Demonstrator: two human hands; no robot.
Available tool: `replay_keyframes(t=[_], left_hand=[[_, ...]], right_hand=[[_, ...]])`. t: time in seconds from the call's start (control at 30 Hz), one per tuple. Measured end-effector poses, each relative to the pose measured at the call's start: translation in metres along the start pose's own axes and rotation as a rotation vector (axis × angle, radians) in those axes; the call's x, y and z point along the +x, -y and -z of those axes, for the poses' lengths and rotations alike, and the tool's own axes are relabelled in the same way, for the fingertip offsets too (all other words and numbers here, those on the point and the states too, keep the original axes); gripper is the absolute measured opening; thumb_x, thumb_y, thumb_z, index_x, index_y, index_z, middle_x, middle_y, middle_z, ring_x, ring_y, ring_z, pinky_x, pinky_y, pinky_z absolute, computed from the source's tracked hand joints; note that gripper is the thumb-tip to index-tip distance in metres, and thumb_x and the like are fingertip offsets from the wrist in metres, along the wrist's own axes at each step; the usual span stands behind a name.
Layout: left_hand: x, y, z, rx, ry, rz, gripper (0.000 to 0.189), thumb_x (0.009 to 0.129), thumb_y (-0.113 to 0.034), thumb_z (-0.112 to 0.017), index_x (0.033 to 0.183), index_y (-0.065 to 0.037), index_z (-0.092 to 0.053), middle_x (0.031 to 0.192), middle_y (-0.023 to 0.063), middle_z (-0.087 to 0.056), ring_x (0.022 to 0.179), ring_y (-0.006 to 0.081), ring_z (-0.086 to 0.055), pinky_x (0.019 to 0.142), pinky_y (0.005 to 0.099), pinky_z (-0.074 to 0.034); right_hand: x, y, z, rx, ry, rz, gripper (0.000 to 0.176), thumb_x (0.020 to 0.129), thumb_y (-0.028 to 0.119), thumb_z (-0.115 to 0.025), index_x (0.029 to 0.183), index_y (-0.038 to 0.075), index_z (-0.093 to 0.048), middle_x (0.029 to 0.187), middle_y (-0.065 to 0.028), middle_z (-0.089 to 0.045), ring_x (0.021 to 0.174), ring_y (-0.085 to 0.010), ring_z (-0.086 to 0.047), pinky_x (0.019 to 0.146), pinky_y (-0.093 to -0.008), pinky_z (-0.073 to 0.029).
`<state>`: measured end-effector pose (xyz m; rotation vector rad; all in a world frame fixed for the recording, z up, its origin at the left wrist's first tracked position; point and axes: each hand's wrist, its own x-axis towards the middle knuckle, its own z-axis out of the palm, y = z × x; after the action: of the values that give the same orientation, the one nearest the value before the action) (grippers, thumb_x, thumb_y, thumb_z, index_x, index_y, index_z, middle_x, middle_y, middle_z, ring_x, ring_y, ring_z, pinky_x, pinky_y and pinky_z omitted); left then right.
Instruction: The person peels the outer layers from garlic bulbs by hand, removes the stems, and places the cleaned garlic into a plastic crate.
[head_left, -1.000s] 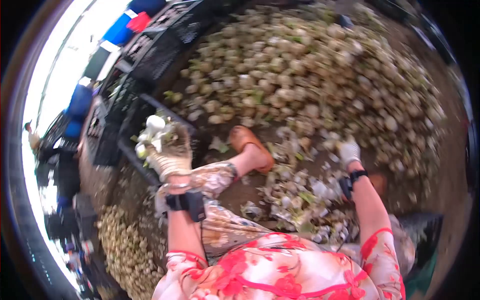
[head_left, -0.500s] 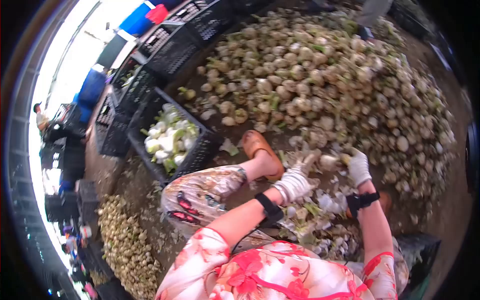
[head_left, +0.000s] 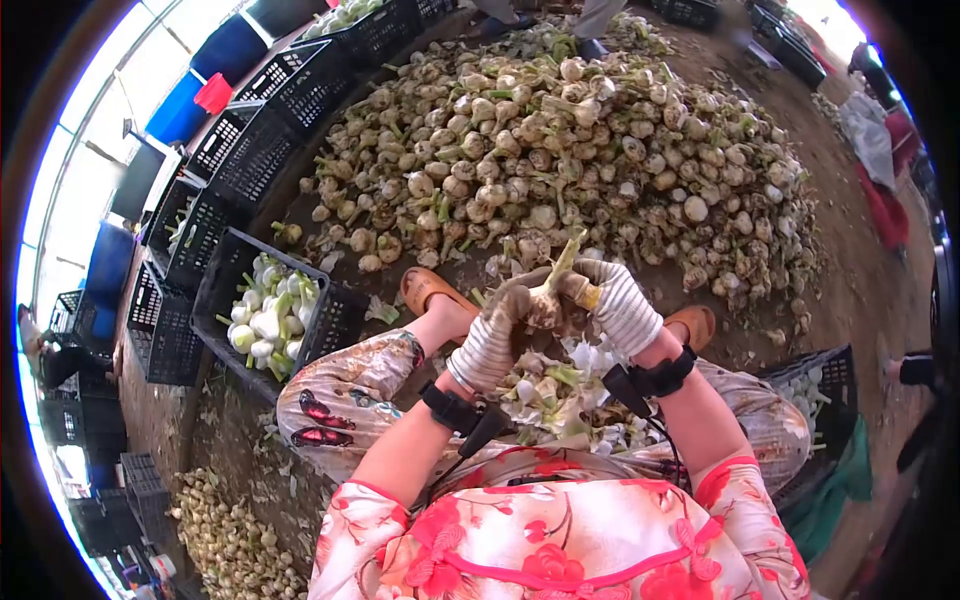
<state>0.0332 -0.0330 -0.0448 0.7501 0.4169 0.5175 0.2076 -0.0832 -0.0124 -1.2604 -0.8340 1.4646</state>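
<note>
A garlic bulb point(head_left: 543, 308) with its stem pointing up is between my two gloved hands, above the peelings between my legs. The fingers of my left hand point(head_left: 494, 338) are closed round the bulb's left side. My right hand point(head_left: 622, 308) is closed against the stem side, with something yellow showing at its thumb. Below the hands lies a heap of white garlic skins and cut leaves point(head_left: 565, 395). Just beyond them spreads a large pile of untrimmed garlic point(head_left: 520, 150).
At my left stands a black crate point(head_left: 222, 335) holding cleaned white garlic. More black crates point(head_left: 255, 155) line up behind it. Another crate point(head_left: 835, 375) is at my right, beside green cloth point(head_left: 845, 490). A smaller garlic pile point(head_left: 235, 540) lies lower left. A person's legs point(head_left: 597, 20) show beyond the pile.
My hands have come closer together, raised in front of me with garlic between them; before, they were apart, low at the pile's edge. The camera view has also turned.
</note>
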Motion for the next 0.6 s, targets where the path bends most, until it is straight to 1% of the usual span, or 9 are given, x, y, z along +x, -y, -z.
replay_keyframes(t=[0.07, 0.1, 0.17, 0.23, 0.33, 0.37, 0.47, 0.53, 0.6], left_hand=[[-0.004, -0.007, -0.012, -0.116, 0.047, 0.068, 0.061, 0.080, -0.048, -0.052, 0.123, -0.006, -0.041, 0.100, 0.0014, -0.053, 0.085, 0.0094, -0.053, 0.072, 0.0287, -0.048], [0.002, 0.002, -0.003, -0.249, 0.025, 0.105, 0.059, 0.080, -0.048, -0.052, 0.121, -0.007, -0.043, 0.095, 0.0035, -0.056, 0.079, 0.0119, -0.056, 0.065, 0.0304, -0.049], [0.000, 0.002, -0.005, -0.384, 0.136, 0.136, 0.056, 0.080, -0.048, -0.050, 0.117, -0.006, -0.046, 0.093, 0.0054, -0.058, 0.075, 0.0141, -0.057, 0.066, 0.0317, -0.051], [0.001, -0.003, -0.009, -0.513, 0.253, 0.164, 0.053, 0.081, -0.049, -0.049, 0.113, -0.006, -0.049, 0.091, 0.0074, -0.060, 0.071, 0.0163, -0.058, 0.067, 0.0330, -0.052], [0.011, -0.003, -0.005, -0.380, 0.058, 0.208, 0.052, 0.082, -0.048, -0.047, 0.113, -0.007, -0.049, 0.093, 0.0083, -0.060, 0.072, 0.0173, -0.059, 0.067, 0.0327, -0.052], [0.009, -0.006, -0.005, -0.291, 0.009, 0.194, 0.048, 0.083, -0.038, -0.052, 0.117, -0.005, -0.045, 0.096, 0.0083, -0.059, 0.073, 0.0178, -0.059, 0.068, 0.0309, -0.051], [0.001, -0.003, -0.008, 0.231, -0.060, -0.050, 0.053, 0.068, -0.011, -0.067, 0.115, -0.003, -0.043, 0.105, 0.0079, -0.053, 0.082, 0.0139, -0.056, 0.071, 0.0308, -0.049], [0.000, -0.005, -0.006, 0.646, -0.108, -0.347, 0.057, 0.065, -0.001, -0.071, 0.114, -0.002, -0.042, 0.106, 0.0075, -0.051, 0.086, 0.0124, -0.054, 0.073, 0.0299, -0.049], [-0.003, -0.008, -0.007, 1.120, -0.160, -0.769, 0.054, 0.067, 0.001, -0.068, 0.114, -0.001, -0.041, 0.103, 0.0069, -0.052, 0.086, 0.0120, -0.053, 0.073, 0.0284, -0.048]], right_hand=[[-0.011, 0.003, -0.006, 0.079, 0.000, 0.053, 0.026, 0.082, 0.020, -0.059, 0.097, -0.001, -0.058, 0.080, -0.0019, -0.060, 0.067, -0.0056, -0.054, 0.057, -0.0205, -0.045], [-0.015, 0.003, -0.010, 0.079, -0.012, 0.086, 0.026, 0.082, 0.021, -0.059, 0.096, -0.001, -0.058, 0.078, -0.0018, -0.060, 0.063, -0.0053, -0.054, 0.055, -0.0199, -0.044], [-0.019, -0.002, -0.012, 0.102, -0.012, 0.134, 0.028, 0.081, 0.022, -0.059, 0.097, -0.001, -0.056, 0.077, -0.0024, -0.059, 0.061, -0.0060, -0.054, 0.052, -0.0195, -0.044], [-0.023, -0.001, -0.013, 0.195, -0.028, 0.096, 0.027, 0.081, 0.021, -0.059, 0.097, -0.002, -0.056, 0.077, -0.0025, -0.059, 0.060, -0.0065, -0.054, 0.052, -0.0195, -0.044], [-0.022, -0.001, -0.010, 0.239, -0.037, 0.004, 0.025, 0.080, 0.016, -0.059, 0.098, -0.001, -0.056, 0.077, -0.0035, -0.060, 0.058, -0.0082, -0.055, 0.050, -0.0203, -0.045], [-0.022, -0.004, -0.007, 0.248, -0.033, -0.037, 0.023, 0.080, 0.014, -0.059, 0.098, -0.001, -0.056, 0.076, -0.0035, -0.061, 0.057, -0.0086, -0.056, 0.051, -0.0207, -0.046], [-0.013, -0.023, -0.002, 0.368, -0.076, -0.086, 0.022, 0.079, 0.012, -0.060, 0.097, 0.000, -0.057, 0.075, -0.0041, -0.061, 0.057, -0.0103, -0.057, 0.050, -0.0217, -0.047], [-0.010, -0.025, -0.011, 0.512, -0.079, -0.095, 0.021, 0.079, 0.012, -0.060, 0.096, 0.000, -0.056, 0.075, -0.0043, -0.061, 0.058, -0.0110, -0.057, 0.050, -0.0221, -0.047], [-0.016, -0.019, -0.018, 0.310, -0.135, -0.035, 0.016, 0.078, 0.011, -0.059, 0.090, 0.000, -0.058, 0.075, -0.0047, -0.060, 0.062, -0.0107, -0.056, 0.054, -0.0240, -0.046]])
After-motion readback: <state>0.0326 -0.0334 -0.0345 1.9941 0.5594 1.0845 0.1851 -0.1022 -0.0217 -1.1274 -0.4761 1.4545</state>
